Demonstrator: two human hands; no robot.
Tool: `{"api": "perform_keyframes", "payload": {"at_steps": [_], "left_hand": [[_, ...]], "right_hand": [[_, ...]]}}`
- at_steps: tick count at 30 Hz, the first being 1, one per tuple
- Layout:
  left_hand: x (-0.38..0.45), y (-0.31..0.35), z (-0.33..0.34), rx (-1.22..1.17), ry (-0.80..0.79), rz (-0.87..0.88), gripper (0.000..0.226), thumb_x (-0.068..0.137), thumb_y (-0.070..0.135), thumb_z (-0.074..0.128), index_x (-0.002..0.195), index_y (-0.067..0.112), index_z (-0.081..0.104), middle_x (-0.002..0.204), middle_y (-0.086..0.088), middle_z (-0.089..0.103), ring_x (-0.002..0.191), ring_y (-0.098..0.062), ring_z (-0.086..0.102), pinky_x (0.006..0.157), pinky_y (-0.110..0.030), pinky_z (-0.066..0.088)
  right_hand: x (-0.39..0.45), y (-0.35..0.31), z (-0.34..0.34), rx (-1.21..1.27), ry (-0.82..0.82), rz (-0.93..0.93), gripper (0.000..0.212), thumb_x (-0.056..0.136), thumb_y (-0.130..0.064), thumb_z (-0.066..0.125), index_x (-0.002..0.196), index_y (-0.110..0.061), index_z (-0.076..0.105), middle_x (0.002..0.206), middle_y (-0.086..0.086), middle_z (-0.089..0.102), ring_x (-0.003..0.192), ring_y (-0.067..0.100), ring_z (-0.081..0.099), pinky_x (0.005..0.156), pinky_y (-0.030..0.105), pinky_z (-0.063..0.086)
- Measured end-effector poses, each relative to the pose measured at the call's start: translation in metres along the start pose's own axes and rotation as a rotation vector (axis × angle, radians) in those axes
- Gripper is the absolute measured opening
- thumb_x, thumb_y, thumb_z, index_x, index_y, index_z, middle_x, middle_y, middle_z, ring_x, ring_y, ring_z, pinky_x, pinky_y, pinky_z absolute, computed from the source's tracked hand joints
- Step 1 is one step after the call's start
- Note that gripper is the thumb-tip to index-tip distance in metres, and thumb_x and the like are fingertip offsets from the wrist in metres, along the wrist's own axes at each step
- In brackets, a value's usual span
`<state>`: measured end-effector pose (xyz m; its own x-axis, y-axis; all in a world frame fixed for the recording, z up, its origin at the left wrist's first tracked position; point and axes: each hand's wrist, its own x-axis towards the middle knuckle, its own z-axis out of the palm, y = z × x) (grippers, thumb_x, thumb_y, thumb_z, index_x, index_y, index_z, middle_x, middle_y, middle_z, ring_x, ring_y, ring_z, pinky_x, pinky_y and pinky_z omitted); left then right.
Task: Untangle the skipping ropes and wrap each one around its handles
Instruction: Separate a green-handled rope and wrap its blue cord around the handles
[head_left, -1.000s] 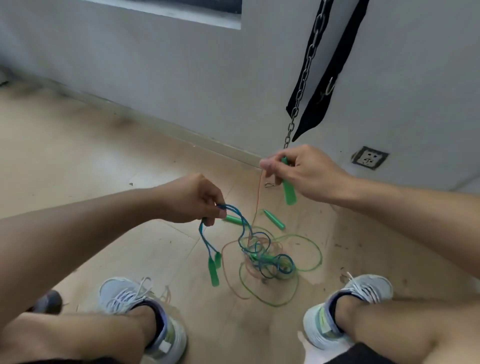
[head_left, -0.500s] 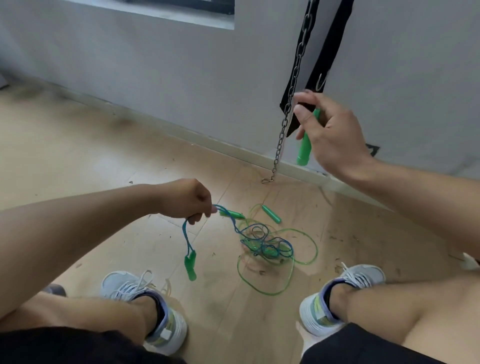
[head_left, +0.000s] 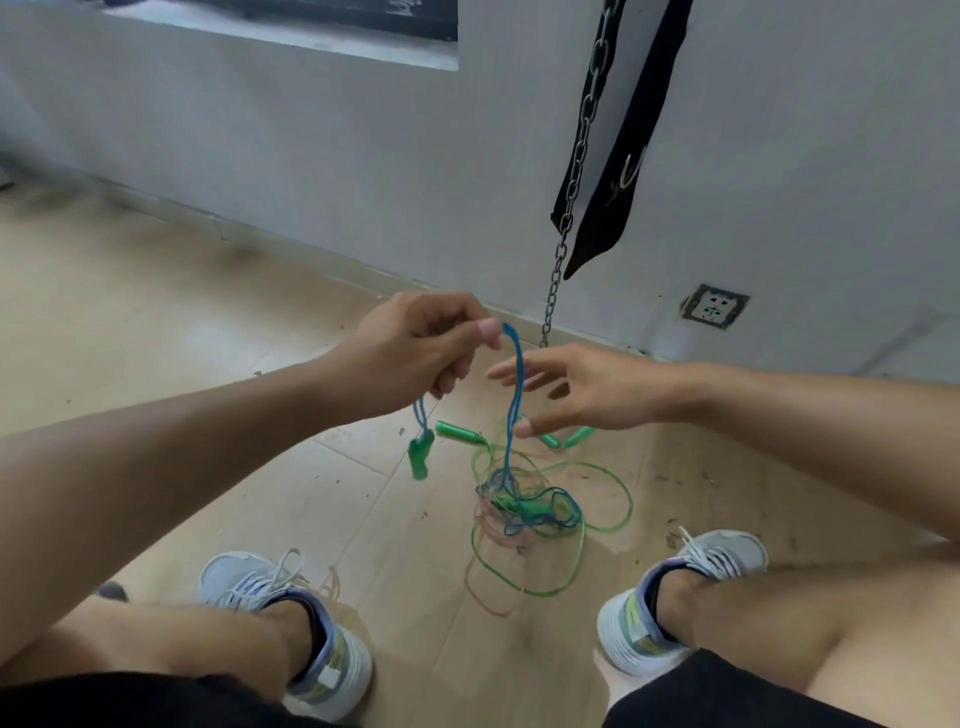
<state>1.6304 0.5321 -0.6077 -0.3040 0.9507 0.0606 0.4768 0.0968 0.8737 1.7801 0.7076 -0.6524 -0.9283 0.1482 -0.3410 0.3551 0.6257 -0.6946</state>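
Note:
A tangle of thin skipping ropes (head_left: 524, 506), blue, green and pinkish, lies on the wooden floor between my feet. My left hand (head_left: 421, 353) pinches the blue rope (head_left: 514, 395) and holds it up; one green handle (head_left: 420, 457) dangles below that hand. My right hand (head_left: 582, 389) is empty, fingers spread, right beside the raised blue strand. More green handles lie on the floor: one (head_left: 457, 432) left of the strand, two (head_left: 571, 439) partly hidden under my right hand.
A metal chain (head_left: 571, 171) and black straps (head_left: 623, 156) hang against the grey wall just beyond my hands. A wall socket (head_left: 714, 306) sits low on the right. My two shoes (head_left: 291, 623) (head_left: 691, 587) flank the tangle. Grit is scattered on the floor.
My right hand let go of the green handle it held high and came down empty beside the blue rope. My left hand lifted the blue rope higher.

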Motion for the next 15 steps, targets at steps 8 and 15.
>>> {"api": "perform_keyframes", "payload": {"at_steps": [8, 15], "left_hand": [[0.009, 0.005, -0.017, -0.201, 0.597, -0.020, 0.024, 0.104, 0.027, 0.051, 0.082, 0.017, 0.056, 0.058, -0.005, 0.054, 0.045, -0.016, 0.049, 0.047, -0.025, 0.044], [-0.001, -0.029, -0.014, -0.062, 0.165, -0.281, 0.024, 0.094, 0.034, 0.066, 0.083, 0.015, 0.057, 0.060, 0.001, 0.048, 0.051, -0.011, 0.044, 0.052, -0.025, 0.047]], "right_hand": [[0.005, 0.039, -0.002, -0.086, -0.015, 0.152, 0.023, 0.102, -0.032, 0.058, 0.099, -0.014, 0.071, 0.097, -0.005, 0.078, 0.098, 0.013, 0.071, 0.095, 0.034, 0.053], [-0.003, 0.009, -0.029, 0.161, 0.540, -0.001, 0.020, 0.100, -0.029, 0.062, 0.096, -0.012, 0.071, 0.084, 0.004, 0.076, 0.069, 0.016, 0.069, 0.061, 0.026, 0.055]]}}
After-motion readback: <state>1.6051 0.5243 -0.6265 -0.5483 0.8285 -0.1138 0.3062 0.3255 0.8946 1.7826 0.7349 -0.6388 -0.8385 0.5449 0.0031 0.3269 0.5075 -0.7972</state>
